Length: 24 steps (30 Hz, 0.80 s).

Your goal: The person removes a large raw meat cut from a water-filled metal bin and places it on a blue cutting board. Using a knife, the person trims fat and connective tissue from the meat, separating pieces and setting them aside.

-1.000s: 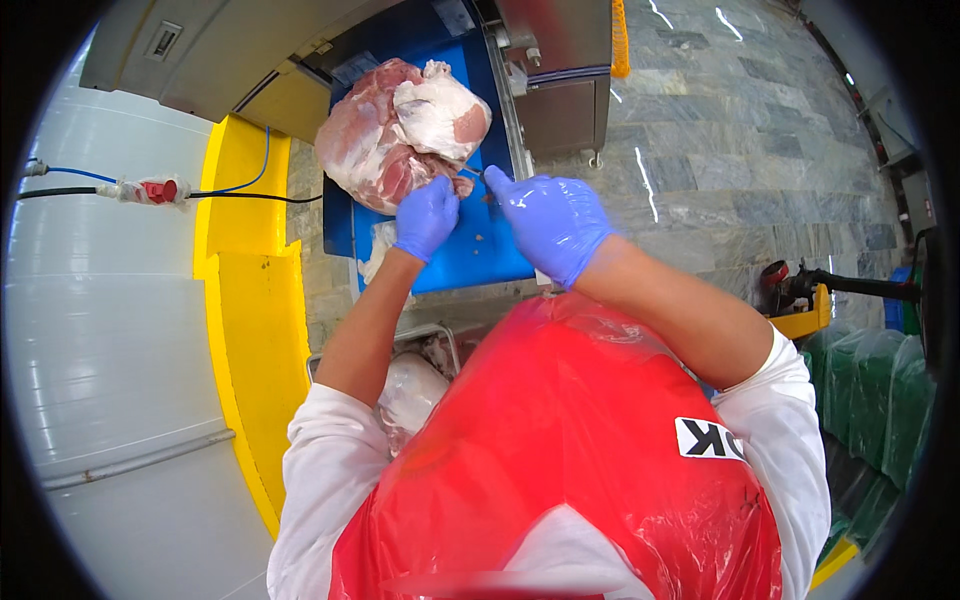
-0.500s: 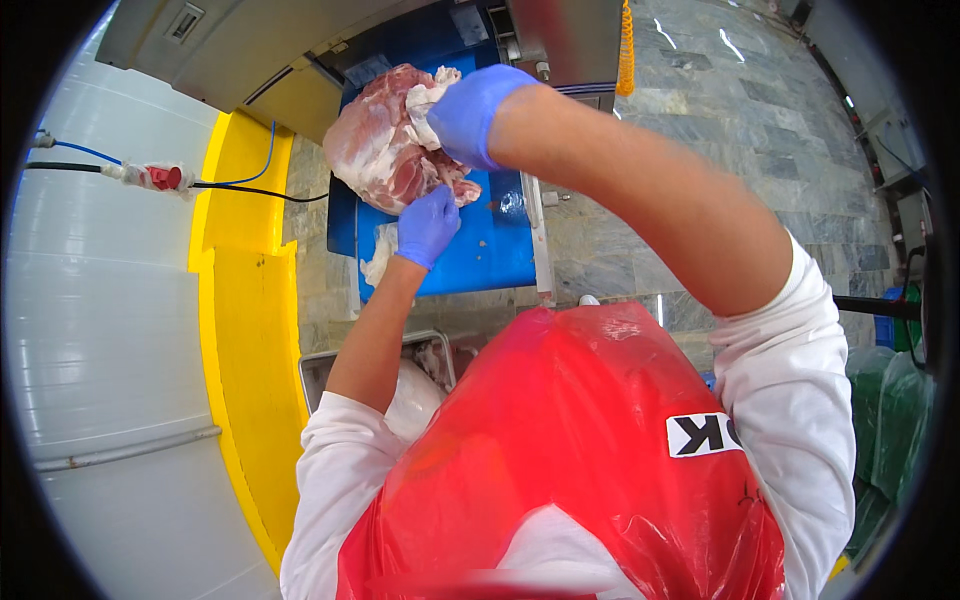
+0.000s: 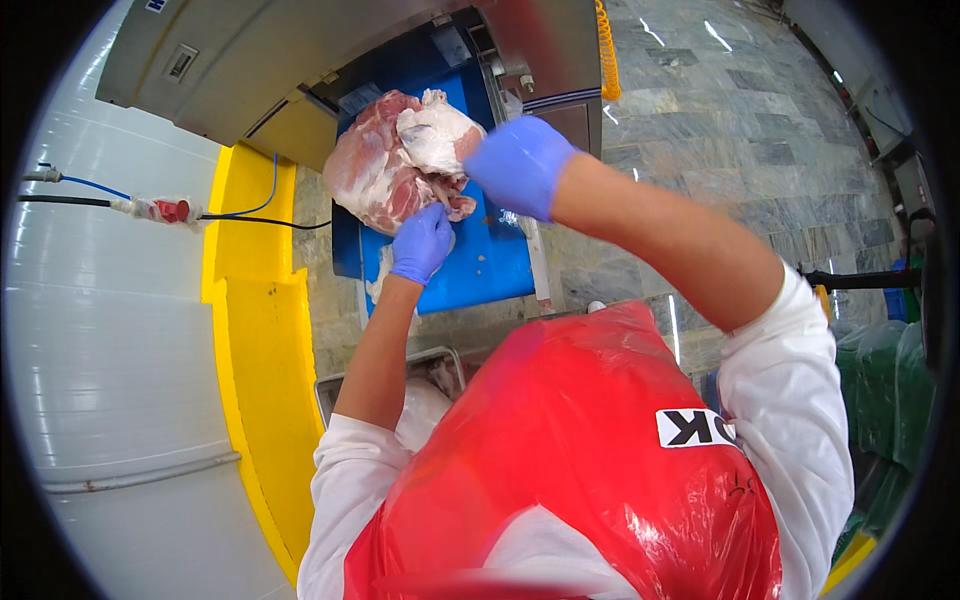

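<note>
A large pink piece of raw meat (image 3: 370, 160) lies on a blue belt (image 3: 475, 275), below the mouth of a steel machine. My left hand (image 3: 422, 243), in a blue glove, has its fingers closed on the near, bony end of the meat. A pale flap of fatty skin (image 3: 432, 138) spreads over the upper right side of the piece. At the flap's right edge my blue-gloved right hand (image 3: 522, 168) is closed, its fingertips turned away from view. A white scrap of skin (image 3: 380, 275) hangs at the belt's near left edge.
A steel machine (image 3: 240, 70) stands behind the belt. Along the left wall runs a yellow barrier (image 3: 265, 380), with a cable and red connector (image 3: 172, 211) nearby. A metal tub (image 3: 455, 365) holding pale pieces sits below my left forearm. An orange coiled hose (image 3: 607, 50) hangs at the right.
My right hand has moved right and down, and the pale flap is spread wider beside it. My left hand keeps its grip on the near end. The whole view has shifted slightly.
</note>
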Available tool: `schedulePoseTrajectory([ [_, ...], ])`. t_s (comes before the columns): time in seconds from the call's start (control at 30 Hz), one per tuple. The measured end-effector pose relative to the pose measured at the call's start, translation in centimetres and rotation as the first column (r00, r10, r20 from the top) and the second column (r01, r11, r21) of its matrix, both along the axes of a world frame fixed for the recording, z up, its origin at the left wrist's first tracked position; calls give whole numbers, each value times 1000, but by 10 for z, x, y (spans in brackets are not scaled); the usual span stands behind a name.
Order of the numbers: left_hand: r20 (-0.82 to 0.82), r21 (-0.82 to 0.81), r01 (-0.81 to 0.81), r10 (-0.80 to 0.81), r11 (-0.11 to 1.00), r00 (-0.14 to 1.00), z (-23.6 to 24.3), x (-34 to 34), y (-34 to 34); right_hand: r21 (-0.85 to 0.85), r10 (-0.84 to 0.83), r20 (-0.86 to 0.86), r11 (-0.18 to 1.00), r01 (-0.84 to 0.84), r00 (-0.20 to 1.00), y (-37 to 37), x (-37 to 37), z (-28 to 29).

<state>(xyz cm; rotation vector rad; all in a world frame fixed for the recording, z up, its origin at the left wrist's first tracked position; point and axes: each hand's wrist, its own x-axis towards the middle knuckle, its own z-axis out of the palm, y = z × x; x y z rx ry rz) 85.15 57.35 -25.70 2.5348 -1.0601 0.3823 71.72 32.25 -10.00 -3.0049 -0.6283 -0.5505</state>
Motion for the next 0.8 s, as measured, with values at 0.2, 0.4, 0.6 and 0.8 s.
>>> schedulePoseTrajectory([
  [0.2,53,107,106,-112,989,992,13,-3,17,349,-155,-172,914,207,973,-5,-48,-89],
  [0.4,88,268,125,-153,955,984,22,-3,6,808,-49,-382,468,359,923,5,-62,-126],
  [0.6,128,424,10,-71,906,989,14,-9,-9,797,-164,-252,524,301,954,10,-62,-130],
  [0.8,131,451,47,-118,891,984,35,-25,-24,733,-177,-232,615,292,956,-2,-61,-119],
])
